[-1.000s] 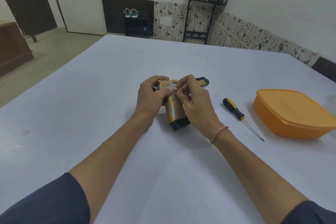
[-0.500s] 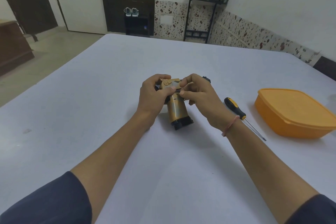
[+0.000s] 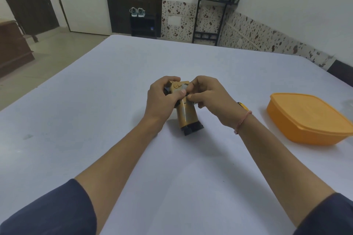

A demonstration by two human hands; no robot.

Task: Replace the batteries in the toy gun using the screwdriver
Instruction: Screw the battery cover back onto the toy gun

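I watched the left hand (image 3: 162, 97) wrap its curled fingers round the rear of the toy gun (image 3: 186, 114), thumb pressed flat on the tan side plate, which I took as a brace so the body would not twist. The gun stood between both hands at the middle of the white table (image 3: 114, 105), with its black-capped grip pointing toward me and seemingly resting on the surface, so the weight sat on the table and not in the fingers. The right hand (image 3: 210, 99) had its thumb and forefinger pinched together at the top of the grip, the other fingers tucked under. Whether they nipped a cover, a catch or only the shell, I could not tell, as the spot was too small and partly hidden. I judged that it was feeling for the battery door. The screwdriver (image 3: 243, 105) lay unused just behind the right wrist with only the end of its yellow-and-black handle showing, near enough to pick up once the screw was found. The lidded orange container (image 3: 309, 120) sat well apart to the right. Compared with a second before, the right hand had come off the grip, where it had lain across it, and moved up to the body. Its wrist now covered the screwdriver shaft, which had been in plain sight, while the left hand's hold looked unchanged.
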